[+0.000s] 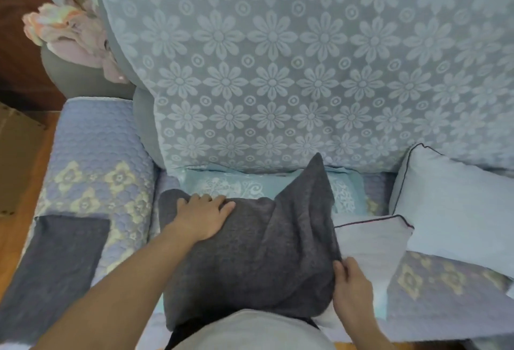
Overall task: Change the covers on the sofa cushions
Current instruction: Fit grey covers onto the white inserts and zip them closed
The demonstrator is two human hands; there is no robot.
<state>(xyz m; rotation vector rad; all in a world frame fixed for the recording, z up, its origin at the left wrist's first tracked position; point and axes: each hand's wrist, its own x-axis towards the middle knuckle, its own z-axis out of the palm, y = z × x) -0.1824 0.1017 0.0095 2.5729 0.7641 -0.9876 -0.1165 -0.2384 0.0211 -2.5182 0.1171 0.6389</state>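
The dark grey textured fabric cushion cover (250, 252) is lying on the sofa seat, one corner pointing up, left hand (201, 217) pressing with spread fingers, right hand (351, 291) fingers pinching its edge.

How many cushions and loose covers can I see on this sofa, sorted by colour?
Dark grey cushion, under both hands: 1
Pale blue cushion with dark piping: 1
Pale blue flat cover with dark piping: 1
Teal patterned cushion, behind the grey one: 1
Total: 4
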